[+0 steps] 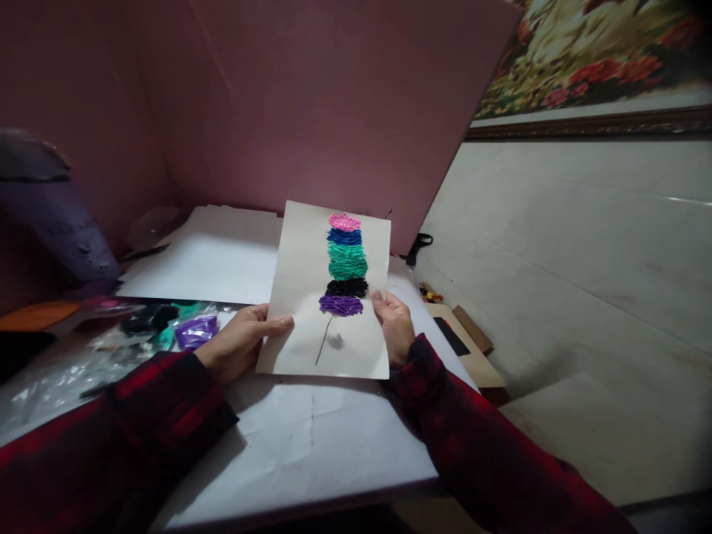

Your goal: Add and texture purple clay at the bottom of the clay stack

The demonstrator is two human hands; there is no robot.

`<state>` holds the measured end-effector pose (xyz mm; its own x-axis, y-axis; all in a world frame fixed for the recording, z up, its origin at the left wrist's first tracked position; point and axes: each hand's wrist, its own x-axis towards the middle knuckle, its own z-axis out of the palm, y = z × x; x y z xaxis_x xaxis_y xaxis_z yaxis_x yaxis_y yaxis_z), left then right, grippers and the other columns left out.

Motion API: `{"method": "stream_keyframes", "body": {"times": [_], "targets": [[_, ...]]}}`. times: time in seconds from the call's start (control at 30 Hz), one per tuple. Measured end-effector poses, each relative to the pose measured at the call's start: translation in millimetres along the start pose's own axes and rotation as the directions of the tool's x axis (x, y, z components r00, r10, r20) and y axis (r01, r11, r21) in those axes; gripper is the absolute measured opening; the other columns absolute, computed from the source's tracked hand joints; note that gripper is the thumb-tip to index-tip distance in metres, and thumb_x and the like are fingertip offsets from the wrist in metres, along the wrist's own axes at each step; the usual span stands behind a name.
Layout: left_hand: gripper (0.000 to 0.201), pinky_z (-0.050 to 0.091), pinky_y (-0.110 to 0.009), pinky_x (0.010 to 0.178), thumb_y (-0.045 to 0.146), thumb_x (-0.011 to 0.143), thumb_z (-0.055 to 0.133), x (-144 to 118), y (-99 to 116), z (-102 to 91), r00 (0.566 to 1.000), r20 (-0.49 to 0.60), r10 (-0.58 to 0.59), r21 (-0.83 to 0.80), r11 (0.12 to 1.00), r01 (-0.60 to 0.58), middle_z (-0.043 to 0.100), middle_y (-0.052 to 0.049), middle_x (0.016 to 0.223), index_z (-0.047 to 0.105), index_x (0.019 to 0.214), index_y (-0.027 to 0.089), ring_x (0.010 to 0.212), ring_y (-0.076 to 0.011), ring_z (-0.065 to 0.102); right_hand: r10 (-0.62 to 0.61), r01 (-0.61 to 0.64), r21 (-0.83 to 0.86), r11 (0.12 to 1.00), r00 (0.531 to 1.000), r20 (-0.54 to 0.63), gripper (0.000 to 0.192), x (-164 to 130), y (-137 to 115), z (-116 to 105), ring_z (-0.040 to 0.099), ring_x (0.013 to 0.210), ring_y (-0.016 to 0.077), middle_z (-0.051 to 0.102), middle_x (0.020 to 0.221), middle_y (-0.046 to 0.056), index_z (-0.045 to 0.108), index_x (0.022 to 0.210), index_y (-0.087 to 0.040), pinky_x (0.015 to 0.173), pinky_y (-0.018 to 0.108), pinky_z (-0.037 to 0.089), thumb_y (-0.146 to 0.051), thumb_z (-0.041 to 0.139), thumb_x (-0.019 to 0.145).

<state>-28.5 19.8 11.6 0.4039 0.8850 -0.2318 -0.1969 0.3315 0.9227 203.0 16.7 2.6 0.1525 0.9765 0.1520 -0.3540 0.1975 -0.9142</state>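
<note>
A cream sheet of paper (300, 259) is tilted up in front of me, above the white table. Stacked down it are raised, textured bands of colour (348, 263): pink, blue, green, black and purple, with a thin dark line and a small greyish spot below. My left hand (242, 337) grips the sheet's left edge, thumb on the front. At the right edge my right hand (394, 326) pinches it the same way. The fingers behind the paper are hidden.
White sheets (211, 256) lie at the back left. Nearer are clear plastic bags with purple (196, 331), green and black contents. A purple object (55, 215) stands far left. A pink panel (311, 104) rises behind the table (334, 437); a cardboard piece (475, 356) sits lower right.
</note>
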Motion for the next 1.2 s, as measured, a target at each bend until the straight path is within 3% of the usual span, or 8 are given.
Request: {"method": "stream_keyframes", "body": {"times": [0.4,0.83,1.2], "targets": [[0.045,0.056,-0.036,0.067,0.021,0.075,0.071,-1.0,0.2,-1.3,1.000,0.010,-0.010,0.004,1.000,0.010,0.072,-0.018,0.096,0.060,0.116,0.006,0.076,-0.0270,0.069,-0.014,0.013,-0.029,1.000,1.000,-0.017,0.035,1.2,2.4,-3.8,0.066,0.066,0.0225,0.071,0.074,0.003,0.062,0.093,-0.019,0.059,0.035,0.053,-0.048,0.068,0.074],[0.042,0.058,-0.036,0.064,0.020,0.074,0.072,-0.3,0.5,-1.6,1.000,0.005,-0.008,0.009,1.000,0.008,0.072,-0.019,0.093,0.060,0.111,0.005,0.074,-0.0280,0.070,0.007,-0.007,-0.020,1.000,1.000,-0.021,0.033,-0.5,2.6,-2.1,0.063,0.054,0.0200,0.069,0.066,0.001,0.061,0.087,-0.019,0.054,0.035,0.052,-0.047,0.070,0.072],[0.033,0.059,-0.038,0.064,0.031,0.080,0.066,-7.1,5.4,1.1,0.999,0.035,-0.006,-0.096,0.995,0.009,0.073,-0.016,0.088,0.064,0.105,0.009,0.072,-0.0288,0.071,0.016,-0.016,-0.038,0.999,1.000,0.006,0.033,-0.9,3.4,-2.7,0.063,0.055,0.0205,0.069,0.066,0.001,0.060,0.085,-0.021,0.053,0.034,0.051,-0.048,0.072,0.071]]}}
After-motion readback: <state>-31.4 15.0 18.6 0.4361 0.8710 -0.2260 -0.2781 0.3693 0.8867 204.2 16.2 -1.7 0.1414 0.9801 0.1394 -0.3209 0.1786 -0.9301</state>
